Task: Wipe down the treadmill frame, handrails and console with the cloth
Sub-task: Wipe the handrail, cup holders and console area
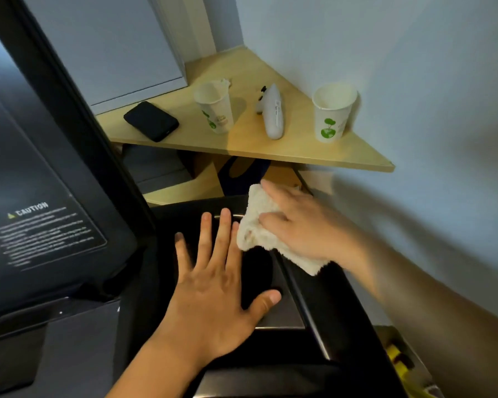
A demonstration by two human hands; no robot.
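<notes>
The white cloth (266, 234) lies on the treadmill's black console (322, 297) near its far edge, pressed flat under the right hand (302, 225), whose grip is flat-fingered, while the left hand (213, 297), spread open, rests just beside it.

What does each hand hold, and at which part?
The right hand presses the white cloth flat from above. The left hand holds nothing.

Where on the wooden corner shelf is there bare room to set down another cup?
On the corner shelf, bare wood lies behind the cups toward the wall corner, and along the front edge below the white controller. The line of black phone, left paper cup, controller and right paper cup is crowded.
</notes>
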